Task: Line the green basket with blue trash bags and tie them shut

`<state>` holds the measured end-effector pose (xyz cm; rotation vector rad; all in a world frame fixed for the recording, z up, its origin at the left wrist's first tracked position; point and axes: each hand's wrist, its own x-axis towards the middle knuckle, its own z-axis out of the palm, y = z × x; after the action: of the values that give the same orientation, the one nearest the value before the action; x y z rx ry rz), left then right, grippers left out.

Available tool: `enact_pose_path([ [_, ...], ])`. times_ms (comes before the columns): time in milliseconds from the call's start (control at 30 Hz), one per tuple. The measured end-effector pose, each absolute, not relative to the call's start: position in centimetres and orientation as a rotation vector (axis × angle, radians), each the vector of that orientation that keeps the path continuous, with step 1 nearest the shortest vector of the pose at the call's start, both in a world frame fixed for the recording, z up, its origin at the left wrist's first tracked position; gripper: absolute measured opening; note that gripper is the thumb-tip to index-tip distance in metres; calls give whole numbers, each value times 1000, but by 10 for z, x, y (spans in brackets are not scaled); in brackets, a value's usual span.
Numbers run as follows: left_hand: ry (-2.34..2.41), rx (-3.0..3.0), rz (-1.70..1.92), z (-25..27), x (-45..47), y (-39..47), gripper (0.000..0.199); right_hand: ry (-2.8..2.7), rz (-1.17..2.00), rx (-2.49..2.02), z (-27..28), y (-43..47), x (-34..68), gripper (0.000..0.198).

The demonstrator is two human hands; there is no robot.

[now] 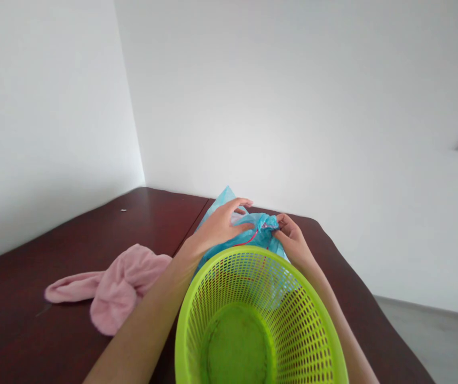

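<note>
Beyond a green mesh basket [237, 346], a right hand [292, 241] pinches a blue plastic bag's [247, 234] bunched edge above a dark-red table [160, 213]; the left hand [224, 221], fingers parted, apparently steadies it.

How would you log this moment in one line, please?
left hand: open over blue plastic; right hand: pinching its edge; green basket: nearer camera; pink fabric: on table

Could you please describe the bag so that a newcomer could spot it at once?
On the dark table, look just past the green basket. The right hand pinches the bag there: thin, crinkled blue plastic, unlike the soft pink cloth.
</note>
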<state>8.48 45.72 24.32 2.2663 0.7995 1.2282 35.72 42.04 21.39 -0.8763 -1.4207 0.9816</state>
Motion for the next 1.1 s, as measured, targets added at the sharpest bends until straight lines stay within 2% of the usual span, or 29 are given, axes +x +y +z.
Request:
enact_pose_path([
  [67,737,2198,1111,238,91,458,55,-1433,1059,-831,214,420,354,33],
  [167,690,2124,1088,236,96,459,32,-1496,1081,-850,211,423,350,43],
  [333,631,1964,1205,235,91,468,36,-1495,1012,-947,204,431,351,48],
  [400,584,1861,1241,238,88,467,43,-1466,989,-951,205,432,353,47],
  [533,579,2110,1134,246,88,454,47,-1460,1002,-943,209,430,356,47],
  [733,806,2211,1158,243,94,456,19,-1418,1128,-855,214,424,355,41],
  [933,708,2194,1019,246,92,453,27,-1368,1277,-802,217,416,360,47],
  [1033,692,2243,989,248,90,449,14,-1472,1151,-882,220,413,362,48],
  [1100,770,2298,1002,248,88,450,22,-1588,984,-953,222,413,363,38],
])
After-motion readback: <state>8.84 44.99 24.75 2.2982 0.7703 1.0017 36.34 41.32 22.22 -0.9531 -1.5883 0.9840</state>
